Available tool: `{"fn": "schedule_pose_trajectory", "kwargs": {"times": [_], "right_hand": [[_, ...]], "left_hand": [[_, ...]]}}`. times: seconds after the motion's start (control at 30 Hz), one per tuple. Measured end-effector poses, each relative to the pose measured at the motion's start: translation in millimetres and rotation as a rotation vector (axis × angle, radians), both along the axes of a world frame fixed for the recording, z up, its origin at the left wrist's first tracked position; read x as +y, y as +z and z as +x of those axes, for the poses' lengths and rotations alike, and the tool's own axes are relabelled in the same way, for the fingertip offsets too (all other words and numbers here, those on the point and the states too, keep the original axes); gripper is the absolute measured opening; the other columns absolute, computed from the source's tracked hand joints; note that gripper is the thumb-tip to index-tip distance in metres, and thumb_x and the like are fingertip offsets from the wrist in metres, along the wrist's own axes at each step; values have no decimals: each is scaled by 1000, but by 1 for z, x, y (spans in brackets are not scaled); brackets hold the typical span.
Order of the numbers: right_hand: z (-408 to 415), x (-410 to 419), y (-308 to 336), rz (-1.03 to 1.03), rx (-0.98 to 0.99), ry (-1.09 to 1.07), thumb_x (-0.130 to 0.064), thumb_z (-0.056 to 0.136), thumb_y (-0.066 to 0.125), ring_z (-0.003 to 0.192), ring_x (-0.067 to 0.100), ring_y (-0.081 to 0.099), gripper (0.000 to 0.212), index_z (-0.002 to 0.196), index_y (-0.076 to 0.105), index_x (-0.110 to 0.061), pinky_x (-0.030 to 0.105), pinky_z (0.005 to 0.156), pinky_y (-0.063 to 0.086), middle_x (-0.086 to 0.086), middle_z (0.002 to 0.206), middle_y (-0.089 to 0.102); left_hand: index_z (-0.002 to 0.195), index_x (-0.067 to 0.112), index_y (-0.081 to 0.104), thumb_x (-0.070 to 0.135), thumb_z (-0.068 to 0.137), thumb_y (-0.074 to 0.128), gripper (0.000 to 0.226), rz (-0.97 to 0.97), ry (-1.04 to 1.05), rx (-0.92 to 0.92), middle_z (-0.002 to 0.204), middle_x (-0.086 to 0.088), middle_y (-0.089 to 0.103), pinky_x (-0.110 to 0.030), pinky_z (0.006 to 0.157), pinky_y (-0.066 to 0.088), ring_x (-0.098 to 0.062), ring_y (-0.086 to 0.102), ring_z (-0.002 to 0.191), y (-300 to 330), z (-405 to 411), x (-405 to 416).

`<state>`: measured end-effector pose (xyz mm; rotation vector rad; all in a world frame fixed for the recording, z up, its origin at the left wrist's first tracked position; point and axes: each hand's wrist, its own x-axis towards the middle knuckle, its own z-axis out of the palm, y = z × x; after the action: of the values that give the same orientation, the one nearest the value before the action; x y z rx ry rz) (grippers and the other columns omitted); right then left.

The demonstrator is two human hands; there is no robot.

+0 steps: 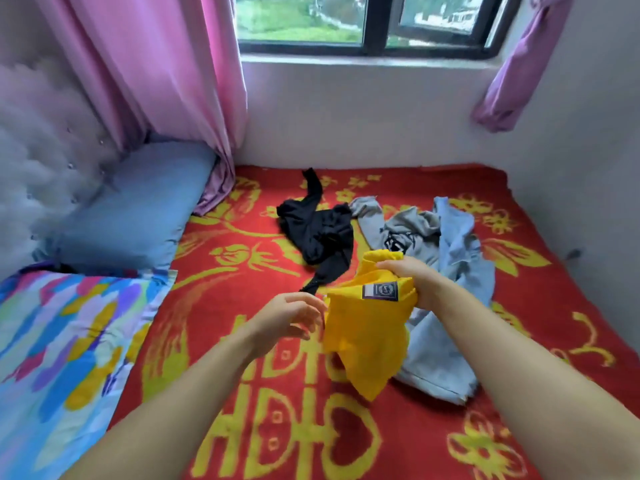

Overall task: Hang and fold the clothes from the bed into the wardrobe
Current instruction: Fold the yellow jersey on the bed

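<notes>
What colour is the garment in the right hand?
Bright yellow garment, dark label at its neck, clearest in the head view.

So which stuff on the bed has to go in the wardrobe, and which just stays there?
To put away:
yellow garment, held by the right hand
black garment
grey sweatshirt
light blue garment

Just there:
blue pillow
colourful quilt
red blanket
pink curtain

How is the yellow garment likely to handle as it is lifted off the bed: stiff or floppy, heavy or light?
Probably floppy: the yellow garment hangs in loose folds below the right hand, which grips it near the label. Likely light, since one hand holds it up. It may swing or bunch, so the open left hand beside its edge would help spread it.
</notes>
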<state>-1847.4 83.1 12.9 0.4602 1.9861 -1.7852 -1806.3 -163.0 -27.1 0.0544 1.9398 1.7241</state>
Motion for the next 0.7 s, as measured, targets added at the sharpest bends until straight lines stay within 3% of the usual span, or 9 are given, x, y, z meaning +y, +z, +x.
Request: {"fn": "schedule_pose_trajectory", "kwargs": {"times": [0.07, 0.13, 0.2, 0.27, 0.33, 0.43, 0.53, 0.63, 0.7], "right_hand": [[-1, 5, 37, 51, 58, 63, -14, 92, 59, 67, 23, 67, 17, 107, 60, -8, 33, 60, 56, 13, 84, 69], [0, 6, 75, 89, 142, 180, -17, 88, 63, 73, 24, 69, 19, 107, 63, -10, 36, 64, 59, 11, 85, 72], [6, 3, 112, 136, 219, 295, -19, 85, 66, 79, 22, 72, 16, 101, 68, -16, 33, 65, 58, 8, 90, 74], [12, 1, 145, 195, 271, 373, -17, 86, 65, 79, 20, 72, 10, 93, 72, -18, 30, 64, 57, 6, 91, 75], [17, -1, 171, 265, 302, 425, -13, 88, 61, 76, 18, 72, 12, 89, 72, -17, 27, 62, 56, 6, 89, 74], [25, 2, 197, 411, 340, 456, -12, 88, 61, 72, 19, 72, 11, 89, 71, -14, 28, 60, 57, 7, 85, 74], [31, 12, 206, 391, 426, 285, -11, 88, 63, 74, 22, 71, 10, 96, 69, -10, 34, 64, 59, 9, 86, 73], [31, 20, 209, 245, 536, 90, -5, 90, 59, 65, 16, 70, 10, 94, 67, -7, 29, 60, 59, 7, 79, 71], [30, 22, 211, 180, 569, -8, -4, 90, 56, 59, 15, 67, 10, 90, 65, -8, 27, 55, 57, 7, 76, 68]], "left_hand": [[118, 19, 62, 4, 89, 48, 36, -87, 16, 64, 104, -6, 66, -30, 74, 54, -15, 62, 87, 17, -4, 2], [143, 25, 37, 9, 92, 51, 56, -212, 26, 226, 138, -5, 47, -31, 91, 48, -17, 50, 119, 35, -6, 13], [151, 27, 20, 15, 90, 60, 73, -271, -11, 421, 154, -1, 23, -38, 109, 33, -18, 26, 140, 58, -8, 27], [150, 26, 23, 25, 84, 69, 80, -266, -44, 604, 158, 1, 12, -45, 117, 20, -17, 11, 145, 82, -10, 41], [142, 25, 39, 31, 76, 71, 74, -160, -89, 651, 154, -3, 24, -42, 113, 27, -20, 20, 143, 106, -12, 51], [114, 12, 60, 29, 75, 69, 44, 36, -150, 562, 110, -6, 63, -34, 85, 53, -22, 60, 104, 132, -10, 56], [106, 2, 60, 28, 77, 69, 40, 26, -124, 474, 98, -12, 67, -43, 85, 54, -24, 65, 91, 136, -15, 49], [97, 17, 64, 31, 84, 69, 19, -45, -193, 397, 83, 1, 67, -26, 71, 53, -13, 65, 75, 131, -15, 35], [94, 20, 64, 36, 83, 69, 20, -89, -228, 364, 80, 3, 64, -23, 68, 48, -11, 61, 72, 126, -14, 22]]}}
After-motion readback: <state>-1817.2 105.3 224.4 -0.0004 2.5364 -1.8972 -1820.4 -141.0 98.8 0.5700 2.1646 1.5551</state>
